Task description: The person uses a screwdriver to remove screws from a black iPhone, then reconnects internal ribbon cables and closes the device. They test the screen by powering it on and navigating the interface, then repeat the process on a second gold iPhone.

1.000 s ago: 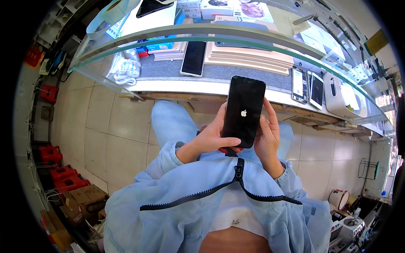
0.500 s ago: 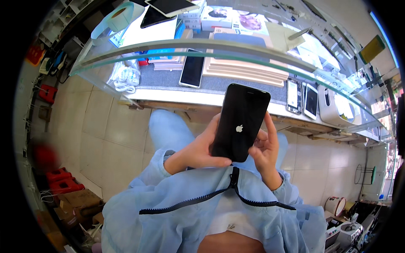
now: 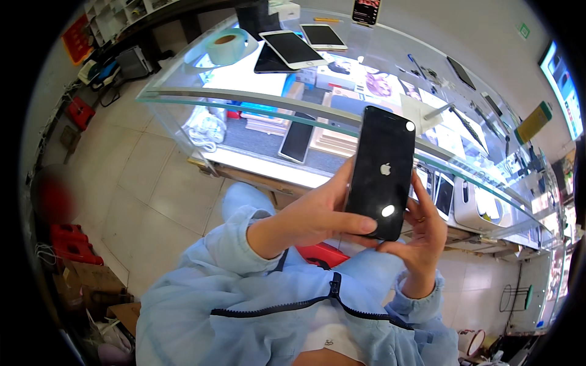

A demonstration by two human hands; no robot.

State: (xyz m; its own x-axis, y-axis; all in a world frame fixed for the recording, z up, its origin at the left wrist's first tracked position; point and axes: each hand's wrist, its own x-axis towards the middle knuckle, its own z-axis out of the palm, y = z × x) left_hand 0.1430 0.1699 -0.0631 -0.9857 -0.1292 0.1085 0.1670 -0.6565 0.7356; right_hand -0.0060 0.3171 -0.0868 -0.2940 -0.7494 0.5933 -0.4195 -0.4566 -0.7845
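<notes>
A black smartphone (image 3: 383, 186) is tilted slightly, held up in front of the glass counter. Its screen is dark with a pale logo in the middle and bright light spots reflected on it. My left hand (image 3: 323, 210) grips it along its left side, thumb lying across the lower end of the screen and fingers hidden behind. My right hand (image 3: 429, 235) is closed at the lower right edge, index finger along the side and thumb by the bottom corner. A ring shows on one of its fingers.
Before me stands a glass display counter (image 3: 244, 105). On top lie a white-framed phone (image 3: 294, 49), another white phone (image 3: 323, 36) and a tape roll (image 3: 224, 49). Inside are a phone (image 3: 297, 141), bagged white cables (image 3: 206, 127) and a white bin (image 3: 479, 204). Something red (image 3: 322, 255) shows between my legs.
Both hands have raised the smartphone up and to the right in the picture. My left thumb has moved from its bottom edge onto the screen's lower end. The view takes in more countertop.
</notes>
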